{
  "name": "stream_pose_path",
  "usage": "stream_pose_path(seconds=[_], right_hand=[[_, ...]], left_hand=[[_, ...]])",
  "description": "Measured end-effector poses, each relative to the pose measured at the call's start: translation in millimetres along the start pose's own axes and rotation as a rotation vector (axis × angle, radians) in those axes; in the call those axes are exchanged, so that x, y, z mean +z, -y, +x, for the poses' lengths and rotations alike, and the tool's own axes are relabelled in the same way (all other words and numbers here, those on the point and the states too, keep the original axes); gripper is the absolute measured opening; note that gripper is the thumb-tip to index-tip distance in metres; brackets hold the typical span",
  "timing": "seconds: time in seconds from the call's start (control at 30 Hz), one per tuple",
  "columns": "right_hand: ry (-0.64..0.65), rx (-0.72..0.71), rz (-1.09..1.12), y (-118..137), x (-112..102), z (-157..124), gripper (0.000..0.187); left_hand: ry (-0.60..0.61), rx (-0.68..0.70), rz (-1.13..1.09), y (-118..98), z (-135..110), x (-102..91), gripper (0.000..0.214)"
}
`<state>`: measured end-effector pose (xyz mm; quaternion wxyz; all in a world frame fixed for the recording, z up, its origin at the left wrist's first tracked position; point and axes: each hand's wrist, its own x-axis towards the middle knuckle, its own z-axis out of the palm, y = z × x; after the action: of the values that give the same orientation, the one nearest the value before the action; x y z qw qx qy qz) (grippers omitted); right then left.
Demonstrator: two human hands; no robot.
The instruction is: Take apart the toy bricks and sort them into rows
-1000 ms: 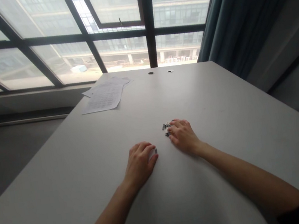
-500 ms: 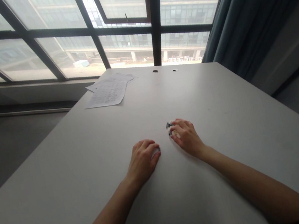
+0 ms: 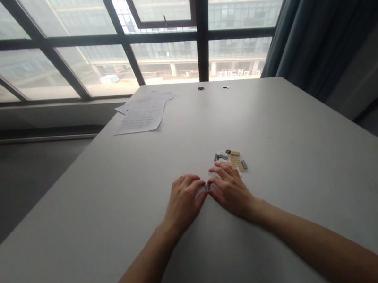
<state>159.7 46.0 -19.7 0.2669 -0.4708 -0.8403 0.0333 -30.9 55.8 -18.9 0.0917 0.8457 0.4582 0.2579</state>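
My left hand (image 3: 184,202) and my right hand (image 3: 230,189) rest knuckles-up on the grey table (image 3: 109,182), their fingertips meeting. Between the thumbs and forefingers sits a small grey brick (image 3: 206,187), pinched from both sides. Just beyond my right hand lies a small pile of loose bricks (image 3: 231,158), tan, grey and white, flat on the table. The fingers of both hands are curled and closed round the grey brick. Most of that brick is hidden by the fingers.
Printed paper sheets (image 3: 142,115) lie at the far left of the table. Two small round holes (image 3: 201,88) mark the far edge by the window. A dark curtain (image 3: 303,27) hangs at the right. The table's left edge drops to a grey floor.
My right hand has left the pile of bricks and moved left and nearer, meeting my left hand at the grey brick. The pile is now uncovered. The view has shifted slightly.
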Motion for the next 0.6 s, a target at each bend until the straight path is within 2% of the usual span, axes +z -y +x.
stream_pose_path(seconds=[0.3, 0.6], right_hand=[[0.004, 0.037, 0.052, -1.6, -0.8, -3.4, 0.024], [0.024, 0.047, 0.046, 0.8, -1.2, -2.1, 0.020]], left_hand=[[-0.015, 0.004, 0.003, 1.1, -0.6, 0.3, 0.020], [-0.010, 0.006, 0.009, 1.5, -0.6, 0.9, 0.018]])
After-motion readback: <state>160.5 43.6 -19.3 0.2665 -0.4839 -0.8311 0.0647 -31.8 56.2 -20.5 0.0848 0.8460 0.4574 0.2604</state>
